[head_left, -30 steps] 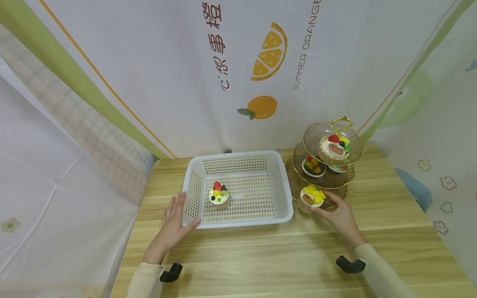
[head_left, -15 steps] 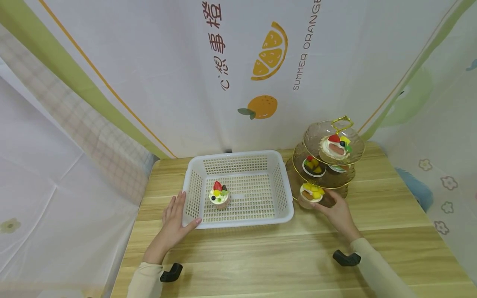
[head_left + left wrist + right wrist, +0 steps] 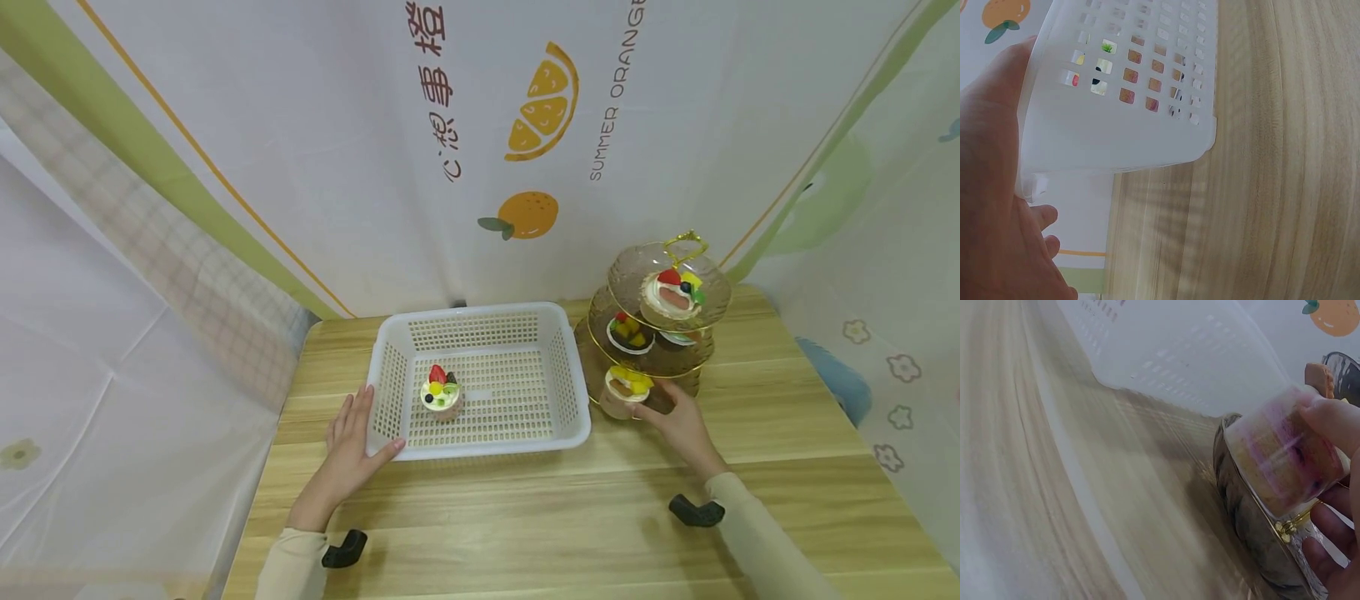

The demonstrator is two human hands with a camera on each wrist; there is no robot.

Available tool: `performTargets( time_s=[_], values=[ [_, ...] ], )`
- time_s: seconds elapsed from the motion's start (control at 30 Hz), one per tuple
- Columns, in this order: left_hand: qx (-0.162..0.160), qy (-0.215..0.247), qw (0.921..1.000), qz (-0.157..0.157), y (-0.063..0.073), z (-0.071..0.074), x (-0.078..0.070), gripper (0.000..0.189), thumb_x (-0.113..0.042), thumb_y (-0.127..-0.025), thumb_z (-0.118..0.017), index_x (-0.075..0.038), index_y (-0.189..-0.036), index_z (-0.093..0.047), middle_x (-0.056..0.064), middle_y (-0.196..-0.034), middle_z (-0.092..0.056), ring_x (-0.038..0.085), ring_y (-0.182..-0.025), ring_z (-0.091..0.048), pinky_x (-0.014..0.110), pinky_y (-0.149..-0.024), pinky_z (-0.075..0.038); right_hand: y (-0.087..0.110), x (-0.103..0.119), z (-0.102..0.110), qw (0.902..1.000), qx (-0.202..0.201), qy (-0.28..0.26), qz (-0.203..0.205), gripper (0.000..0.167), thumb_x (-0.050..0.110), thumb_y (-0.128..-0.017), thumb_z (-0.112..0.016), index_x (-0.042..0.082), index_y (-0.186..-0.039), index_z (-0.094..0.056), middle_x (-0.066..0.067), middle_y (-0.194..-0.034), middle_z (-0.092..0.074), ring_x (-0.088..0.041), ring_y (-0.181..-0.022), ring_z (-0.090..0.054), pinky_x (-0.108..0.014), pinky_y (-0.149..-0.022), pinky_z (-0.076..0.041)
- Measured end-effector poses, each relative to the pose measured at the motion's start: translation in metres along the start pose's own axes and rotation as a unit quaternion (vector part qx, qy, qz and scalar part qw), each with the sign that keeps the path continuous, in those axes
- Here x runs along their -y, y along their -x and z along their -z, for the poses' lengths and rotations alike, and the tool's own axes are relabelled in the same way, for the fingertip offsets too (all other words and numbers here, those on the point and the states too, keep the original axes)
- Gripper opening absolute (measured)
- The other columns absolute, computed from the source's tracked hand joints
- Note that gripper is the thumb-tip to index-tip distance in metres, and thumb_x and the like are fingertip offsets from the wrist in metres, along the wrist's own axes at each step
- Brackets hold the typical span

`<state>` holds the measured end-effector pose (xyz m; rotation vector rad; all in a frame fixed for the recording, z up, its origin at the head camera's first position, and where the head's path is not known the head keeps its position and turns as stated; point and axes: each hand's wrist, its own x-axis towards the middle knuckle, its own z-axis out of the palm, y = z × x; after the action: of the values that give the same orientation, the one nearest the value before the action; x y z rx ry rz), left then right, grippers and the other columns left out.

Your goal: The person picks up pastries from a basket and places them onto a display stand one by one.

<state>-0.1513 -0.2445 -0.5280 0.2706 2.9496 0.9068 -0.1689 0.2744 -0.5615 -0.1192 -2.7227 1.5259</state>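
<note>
My right hand [image 3: 684,427] pinches a clear dessert cup [image 3: 621,395] with layered cake and yellow fruit pieces on top. The cup is at the front of the bottom tier of a three-tier stand [image 3: 596,367]. In the right wrist view, the cup [image 3: 1285,456] shows pink and tan layers, tilted in that view, with the thumb on its side. My left hand [image 3: 347,437] rests with spread, fairly straight fingers at the near left corner of a white plastic basket [image 3: 480,454]. In that basket stands another dessert cup [image 3: 442,396] topped with strawberry and berries.
A cream dessert with fruit [image 3: 671,296] sits on the stand's top tier. A dark fruit tart [image 3: 630,335] and a partly hidden dessert [image 3: 681,338] are on the middle tier. A printed curtain [image 3: 337,167] hangs behind the wooden table [image 3: 510,525].
My right hand has moved the yellow-topped dessert cup slightly up and back, in over the stand's bottom tier. My left hand and the basket have stayed put.
</note>
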Motion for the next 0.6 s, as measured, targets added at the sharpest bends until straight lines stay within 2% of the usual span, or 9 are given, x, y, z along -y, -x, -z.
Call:
performTargets(
  time_s=[0.1, 0.23, 0.3, 0.37, 0.43, 0.53, 0.6],
  values=[
    [-0.002, 0.001, 1.0000, -0.002, 0.000, 0.000, 0.000, 0.103, -0.050, -0.089, -0.067, -0.010, -0.160, -0.004, 0.020, -0.167, -0.007, 0.049, -0.151, -0.001, 0.077, -0.111, -0.002, -0.003, -0.002, 0.001, 1.0000, 0.007, -0.004, -0.001, 0.070, 0.030, -0.091, -0.071, -0.002, -0.146, -0.042, -0.026, -0.143, -0.052, -0.034, -0.127, -0.053, -0.006, -0.087, -0.039],
    [0.002, 0.002, 1.0000, 0.001, 0.000, 0.000, 0.000, 0.103, -0.050, -0.089, -0.067, -0.011, -0.160, -0.003, 0.019, -0.168, -0.005, 0.048, -0.151, 0.001, 0.076, -0.111, -0.001, -0.006, -0.007, 0.002, 0.9999, 0.011, -0.010, -0.003, 0.062, 0.033, -0.093, -0.069, -0.002, -0.140, -0.048, -0.024, -0.133, -0.059, -0.003, -0.106, -0.060, -0.007, -0.079, -0.046],
    [0.004, 0.000, 1.0000, 0.002, 0.000, 0.000, 0.000, 0.103, -0.050, -0.089, -0.067, -0.011, -0.160, -0.003, 0.019, -0.167, -0.005, 0.048, -0.151, 0.001, 0.076, -0.112, -0.001, -0.008, -0.010, 0.003, 0.9998, 0.012, -0.012, -0.004, 0.058, 0.033, -0.094, -0.068, -0.003, -0.136, -0.051, -0.023, -0.129, -0.061, 0.011, -0.097, -0.055, -0.009, -0.077, -0.048],
    [0.004, 0.000, 1.0000, 0.003, 0.000, 0.000, 0.000, 0.104, -0.050, -0.089, -0.067, -0.011, -0.160, -0.003, 0.019, -0.167, -0.006, 0.048, -0.151, 0.000, 0.076, -0.112, -0.001, -0.010, -0.012, 0.005, 0.9999, 0.012, -0.007, -0.003, 0.057, 0.035, -0.093, -0.068, -0.002, -0.135, -0.053, -0.022, -0.129, -0.062, 0.017, -0.095, -0.050, -0.010, -0.080, -0.047],
    [0.004, -0.002, 1.0000, 0.003, 0.000, 0.000, 0.000, 0.104, -0.050, -0.089, -0.067, -0.011, -0.160, -0.003, 0.020, -0.167, -0.006, 0.048, -0.151, 0.000, 0.075, -0.112, -0.002, -0.012, -0.013, 0.006, 0.9999, 0.011, 0.004, 0.000, 0.060, 0.037, -0.093, -0.068, -0.001, -0.137, -0.052, -0.021, -0.132, -0.061, 0.013, -0.101, -0.049, -0.012, -0.085, -0.046],
    [0.005, -0.002, 1.0000, 0.004, -0.001, 0.001, 0.001, 0.104, -0.050, -0.088, -0.067, -0.012, -0.160, -0.003, 0.020, -0.167, -0.006, 0.048, -0.152, 0.000, 0.075, -0.112, -0.002, -0.015, -0.015, 0.006, 0.9998, 0.003, 0.017, 0.008, 0.061, 0.037, -0.092, -0.070, 0.001, -0.138, -0.052, -0.018, -0.135, -0.060, -0.004, -0.112, -0.052, -0.022, -0.094, -0.043],
    [0.006, -0.002, 1.0000, 0.004, -0.001, 0.000, 0.001, 0.105, -0.050, -0.088, -0.068, -0.012, -0.160, -0.002, 0.019, -0.167, -0.006, 0.048, -0.152, 0.000, 0.075, -0.112, -0.002, -0.017, -0.016, 0.005, 0.9994, -0.006, 0.028, 0.019, 0.060, 0.036, -0.091, -0.072, 0.001, -0.136, -0.054, -0.017, -0.133, -0.061, -0.017, -0.117, -0.053, -0.029, -0.096, -0.042]
  ],
)
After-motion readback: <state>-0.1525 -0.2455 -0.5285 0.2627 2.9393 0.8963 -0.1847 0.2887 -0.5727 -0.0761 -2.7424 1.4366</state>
